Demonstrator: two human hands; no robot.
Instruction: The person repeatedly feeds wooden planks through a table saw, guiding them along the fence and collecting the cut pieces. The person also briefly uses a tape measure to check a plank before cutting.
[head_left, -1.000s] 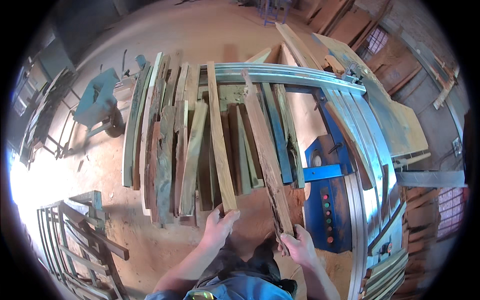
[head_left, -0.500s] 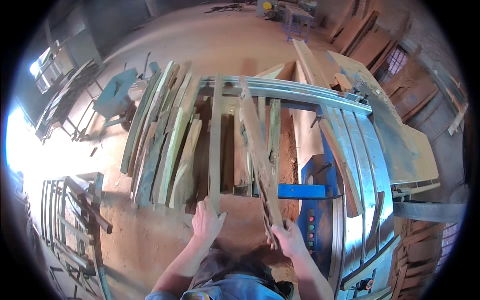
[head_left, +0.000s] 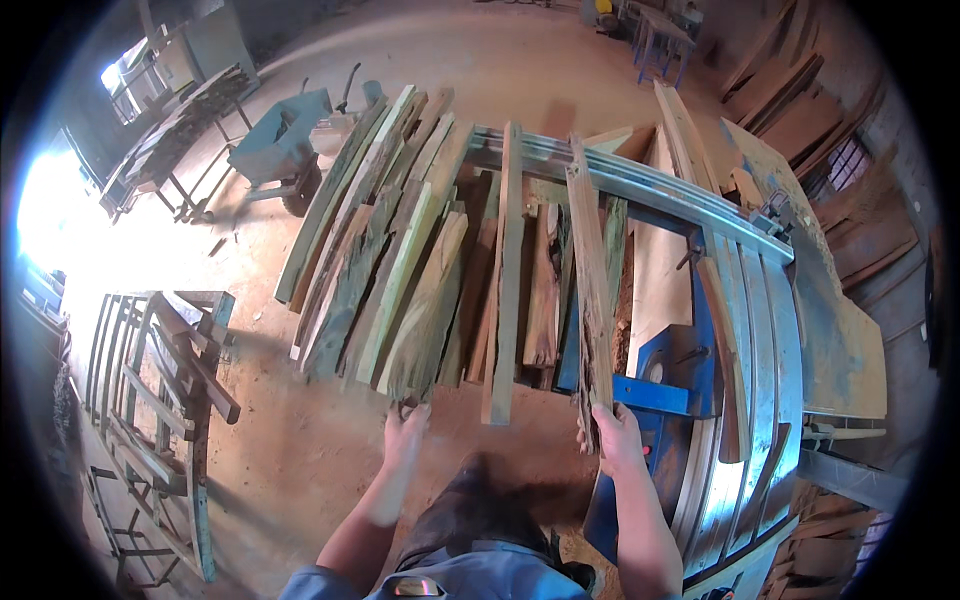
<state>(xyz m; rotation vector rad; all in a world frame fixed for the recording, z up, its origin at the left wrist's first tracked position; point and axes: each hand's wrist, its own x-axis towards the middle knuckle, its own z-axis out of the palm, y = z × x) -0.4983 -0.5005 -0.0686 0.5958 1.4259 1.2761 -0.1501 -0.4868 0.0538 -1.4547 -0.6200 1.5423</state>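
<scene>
My right hand [head_left: 619,440] still pinches the rough board [head_left: 591,280] at the left side of the blue machine [head_left: 650,394]. My left hand [head_left: 404,432] has released the narrow plank [head_left: 504,290], farther left of that machine, and curls by a pale plank [head_left: 424,318] beyond; whether it grips, I can't tell, leaving one board surely held.

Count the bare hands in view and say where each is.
2. The left hand is at the near end of a pale, ragged board; the right hand holds the near end of a rough-edged board. No other hands show.
</scene>
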